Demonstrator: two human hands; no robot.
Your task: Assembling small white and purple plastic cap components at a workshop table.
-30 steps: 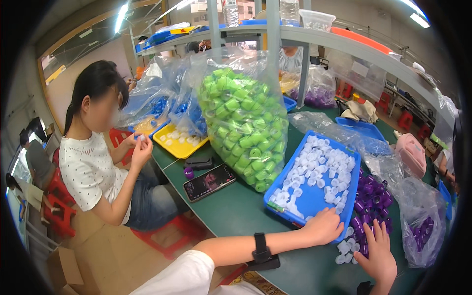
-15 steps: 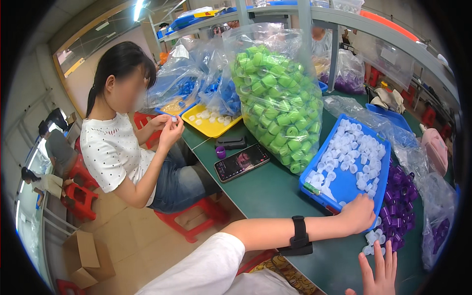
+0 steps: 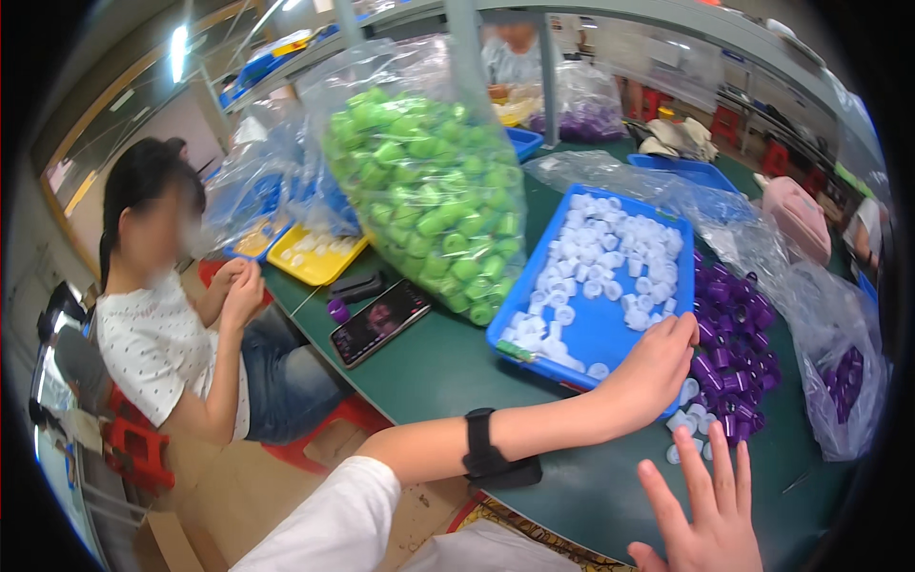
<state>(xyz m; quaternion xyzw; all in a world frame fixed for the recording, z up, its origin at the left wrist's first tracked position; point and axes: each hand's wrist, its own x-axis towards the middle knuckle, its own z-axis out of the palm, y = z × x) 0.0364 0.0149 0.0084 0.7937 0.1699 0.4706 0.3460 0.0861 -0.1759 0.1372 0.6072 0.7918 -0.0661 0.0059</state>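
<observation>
My left hand (image 3: 645, 374) reaches over the near right corner of a blue tray (image 3: 527, 374), its fingers bent together by the right rim. What they hold, if anything, is hidden. Inside the tray lie many small translucent white caps (image 3: 593, 286). Beside it on the right is a heap of purple caps (image 3: 729, 362), with several loose white caps (image 3: 688, 419) at its near left edge. My right hand (image 3: 707, 515) is open, fingers spread, just nearer to me than those loose caps. It holds nothing.
A tall clear bag of green caps (image 3: 429, 200) stands left of the tray. Beyond my left forearm lie a phone (image 3: 381, 322) and one purple cap (image 3: 338, 310). A co-worker (image 3: 172, 324) sits at left by a yellow tray (image 3: 319, 271). A plastic bag (image 3: 839, 324) lies at right.
The view has swung right, so the table's things appear farther left. My left hand has moved farther along the tray's right rim. More of my open right hand shows, close to the loose caps.
</observation>
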